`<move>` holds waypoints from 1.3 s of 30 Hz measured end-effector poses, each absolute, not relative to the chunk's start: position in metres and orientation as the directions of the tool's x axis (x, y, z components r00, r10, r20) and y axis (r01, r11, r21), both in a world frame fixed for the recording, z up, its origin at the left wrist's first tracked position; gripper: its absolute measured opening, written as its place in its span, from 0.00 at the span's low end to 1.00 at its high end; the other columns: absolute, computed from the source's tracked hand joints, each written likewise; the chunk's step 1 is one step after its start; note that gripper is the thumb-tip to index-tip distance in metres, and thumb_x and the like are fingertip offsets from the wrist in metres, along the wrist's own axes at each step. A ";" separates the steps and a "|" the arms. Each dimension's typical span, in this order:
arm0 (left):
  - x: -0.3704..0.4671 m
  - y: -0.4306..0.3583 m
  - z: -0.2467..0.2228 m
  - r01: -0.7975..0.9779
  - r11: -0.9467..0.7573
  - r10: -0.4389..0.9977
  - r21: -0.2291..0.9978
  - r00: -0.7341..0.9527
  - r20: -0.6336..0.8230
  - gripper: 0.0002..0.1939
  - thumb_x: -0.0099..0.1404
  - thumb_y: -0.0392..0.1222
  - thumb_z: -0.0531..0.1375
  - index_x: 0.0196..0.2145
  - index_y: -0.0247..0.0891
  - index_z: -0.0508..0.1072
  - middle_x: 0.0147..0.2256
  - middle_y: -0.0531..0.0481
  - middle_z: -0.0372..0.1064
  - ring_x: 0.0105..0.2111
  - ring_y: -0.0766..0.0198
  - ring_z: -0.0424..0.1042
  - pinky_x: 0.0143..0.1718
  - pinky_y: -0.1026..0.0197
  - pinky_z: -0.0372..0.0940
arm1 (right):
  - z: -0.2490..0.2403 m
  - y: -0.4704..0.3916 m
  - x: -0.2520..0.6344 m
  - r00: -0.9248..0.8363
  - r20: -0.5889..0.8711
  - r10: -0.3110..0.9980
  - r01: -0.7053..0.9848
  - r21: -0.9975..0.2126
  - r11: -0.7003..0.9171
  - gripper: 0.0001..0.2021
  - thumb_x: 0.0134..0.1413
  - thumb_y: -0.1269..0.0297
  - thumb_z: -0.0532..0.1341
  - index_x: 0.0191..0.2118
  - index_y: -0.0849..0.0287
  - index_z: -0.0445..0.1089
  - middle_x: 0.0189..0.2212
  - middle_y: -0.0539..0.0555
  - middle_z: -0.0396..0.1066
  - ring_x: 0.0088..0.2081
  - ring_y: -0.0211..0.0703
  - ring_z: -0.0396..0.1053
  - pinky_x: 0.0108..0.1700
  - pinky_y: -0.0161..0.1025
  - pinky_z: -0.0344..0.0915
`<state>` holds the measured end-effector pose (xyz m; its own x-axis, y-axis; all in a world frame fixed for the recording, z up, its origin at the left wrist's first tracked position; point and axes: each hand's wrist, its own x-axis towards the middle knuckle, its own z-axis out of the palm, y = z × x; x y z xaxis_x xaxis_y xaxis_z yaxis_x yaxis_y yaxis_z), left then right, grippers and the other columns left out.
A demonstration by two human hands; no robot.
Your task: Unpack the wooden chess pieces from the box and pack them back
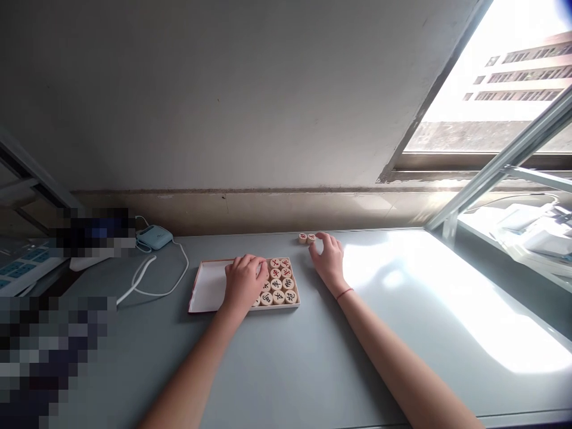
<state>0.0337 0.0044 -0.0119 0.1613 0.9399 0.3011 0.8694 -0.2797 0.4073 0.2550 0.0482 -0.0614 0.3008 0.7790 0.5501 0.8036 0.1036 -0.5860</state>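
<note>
A shallow white box with a reddish edge lies on the grey table. Round wooden xiangqi pieces, marked with red and black characters, stand in rows in its right part. My left hand is over the box's middle with fingers curled at the left edge of the rows; a pale piece shows partly between thumb and forefinger. Beyond the box, two red-marked pieces sit side by side. My right hand has thumb and forefinger at the edges of the right-hand piece; the left-hand piece touches it.
A light blue device and a white cable lie on the left, near a power strip. The wall borders the table's far edge. A metal frame rises at right, and bright sunlight falls across that side.
</note>
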 end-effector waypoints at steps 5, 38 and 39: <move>0.054 0.008 -0.012 0.948 -0.228 0.961 0.222 0.183 0.205 0.25 0.71 0.51 0.46 0.33 0.39 0.80 0.35 0.38 0.74 0.42 0.45 0.66 0.43 0.44 0.56 | -0.055 0.008 0.223 0.101 0.546 0.831 0.688 -0.642 0.338 0.07 0.57 0.65 0.53 0.38 0.55 0.66 0.35 0.55 0.73 0.39 0.48 0.65 0.43 0.45 0.63; 0.050 -0.008 0.006 0.385 -0.197 0.980 0.902 0.076 0.182 0.13 0.65 0.51 0.56 0.37 0.40 0.73 0.36 0.49 0.76 0.35 0.61 0.74 0.38 0.61 0.67 | -0.031 -0.007 0.199 -0.092 0.726 0.682 0.596 -0.509 0.621 0.11 0.58 0.68 0.59 0.46 0.52 0.68 0.42 0.54 0.75 0.45 0.48 0.70 0.47 0.48 0.67; 0.049 -0.007 0.005 0.389 -0.201 0.979 0.899 0.064 0.191 0.12 0.64 0.50 0.57 0.37 0.40 0.73 0.36 0.49 0.76 0.36 0.61 0.74 0.38 0.61 0.67 | -0.030 -0.004 0.203 -0.086 0.725 0.683 0.609 -0.505 0.612 0.09 0.58 0.67 0.58 0.45 0.53 0.69 0.41 0.54 0.75 0.45 0.48 0.70 0.47 0.48 0.66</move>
<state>0.0495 -0.0068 0.0047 0.0643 0.9795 0.1911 0.3886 -0.2010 0.8992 0.2034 -0.0039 -0.0300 -0.0859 0.6835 0.7249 0.6086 0.6120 -0.5050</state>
